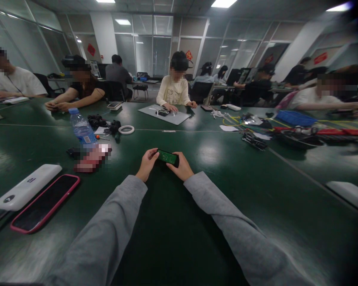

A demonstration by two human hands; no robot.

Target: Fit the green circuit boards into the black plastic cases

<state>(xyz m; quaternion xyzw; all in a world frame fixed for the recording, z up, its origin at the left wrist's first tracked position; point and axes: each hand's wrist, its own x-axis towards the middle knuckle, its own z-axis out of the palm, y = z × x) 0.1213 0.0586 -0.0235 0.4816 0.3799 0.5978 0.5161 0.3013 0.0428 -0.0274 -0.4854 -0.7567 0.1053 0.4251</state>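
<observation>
Straight ahead over the green table, a dark smartphone (167, 157) is held sideways, its screen lit green with small pale marks too small to read. My left hand (148, 163) grips its left end, the thumb resting at the screen's edge. At the other end my right hand (181, 167) is closed around the phone, thumb along the lower edge. Both arms reach forward in grey sleeves. The fingers beneath the phone are hidden.
Left lie a phone in a red case (46, 203), a white power bank (28, 186), a water bottle (82, 129) and a tape roll (126, 130). Cables and a blue tray (296, 118) lie at right. Opposite, a person (174, 89) works over a grey board (179, 118); others sit around.
</observation>
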